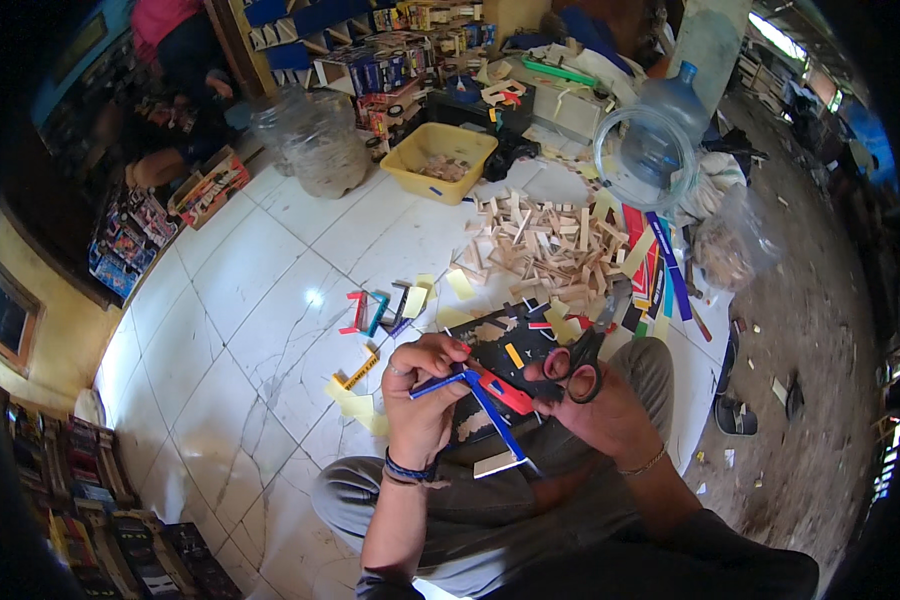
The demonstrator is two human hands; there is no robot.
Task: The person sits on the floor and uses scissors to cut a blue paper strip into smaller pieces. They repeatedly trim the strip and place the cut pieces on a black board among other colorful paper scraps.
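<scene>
My left hand (425, 390) is closed around a blue strip-covered angled piece (495, 420), its long arm slanting down toward my lap and ending in a pale block. My right hand (600, 410) has a pair of scissors (582, 372) with dark and pink handles lodged in its fingers, blades pointing away from me. Between both hands is a slim red object (507, 392); its kind is unclear, and my right fingertips reach its near end. Beneath them a worn black board (490, 345) rests across my lap, with small coloured scraps on it.
Loose wooden sticks (545, 240) are heaped beyond the board. Coloured strips (660, 260) lie right of them. Several small bent pieces (375, 312) and yellow papers sit on the tiles at left. Farther back are a yellow basin (440, 165), a water jug (660, 125) and another person (175, 45).
</scene>
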